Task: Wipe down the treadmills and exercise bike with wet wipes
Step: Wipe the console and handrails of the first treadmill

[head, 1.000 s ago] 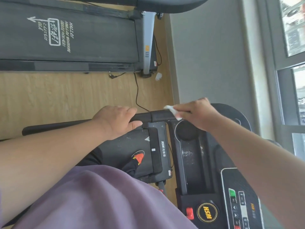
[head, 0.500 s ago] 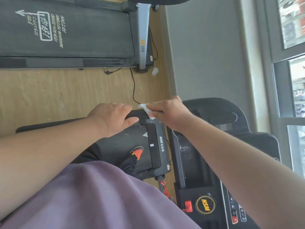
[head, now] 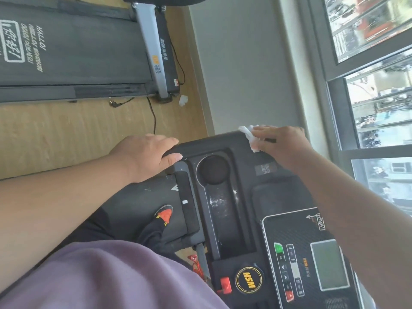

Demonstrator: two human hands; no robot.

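right hand point(head: 283, 148) clutches a crumpled wet wipe point(head: 250, 138) against the console's point(head: 234, 175) outer edge at 1 o'clock. left hand point(head: 148, 158) curls around the handrail point(head: 196, 145) at 10 o'clock, thumb underneath. bare wood floor point(head: 66, 134) lies open between this machine and the second treadmill point(head: 73, 47) at 11 o'clock; grey wall point(head: 245, 63) just beyond the console edge.

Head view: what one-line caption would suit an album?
Right hand presses a wet wipe on the treadmill console; left hand grips it.

Two treadmills point(head: 234, 197) point(head: 66, 47), two hands point(head: 145, 157) point(head: 283, 148), two wipes point(head: 250, 137) point(head: 183, 100).
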